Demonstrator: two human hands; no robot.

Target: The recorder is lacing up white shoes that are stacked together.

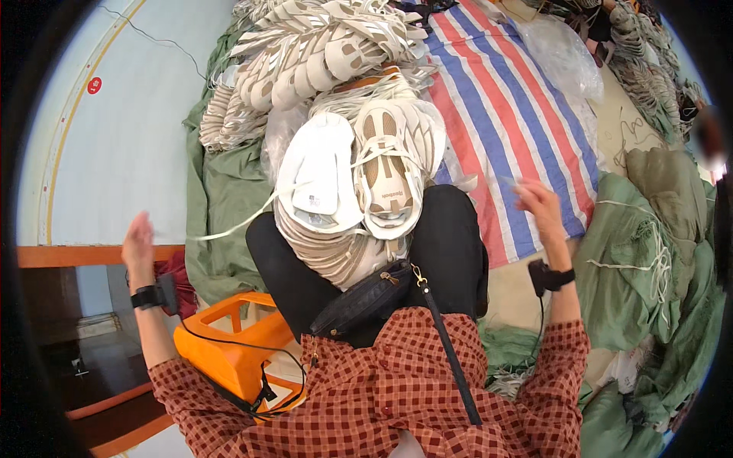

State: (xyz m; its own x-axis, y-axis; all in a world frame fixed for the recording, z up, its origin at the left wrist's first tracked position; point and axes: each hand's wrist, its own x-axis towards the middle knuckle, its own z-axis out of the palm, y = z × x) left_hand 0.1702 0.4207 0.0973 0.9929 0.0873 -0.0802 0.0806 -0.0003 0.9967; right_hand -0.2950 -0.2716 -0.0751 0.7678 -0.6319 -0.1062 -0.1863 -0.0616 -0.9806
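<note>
On my lap rests a stack of pale shoe uppers. A laced beige-and-white shoe upper lies on top at the right, beside a white shoe upper with its lining showing. A white lace trails from it to the left, its end short of my left hand. My left hand is raised at the far left, its fingers smeared by motion. Out to the right, above the striped sheet, my right hand has its fingers pinched together. A faint thin thing shows at their tips, too blurred to name.
More stacked uppers are heaped ahead on green cloth. A red, white and blue striped sheet spreads to the right, with green sacks beyond. An orange plastic stool stands near my left arm.
</note>
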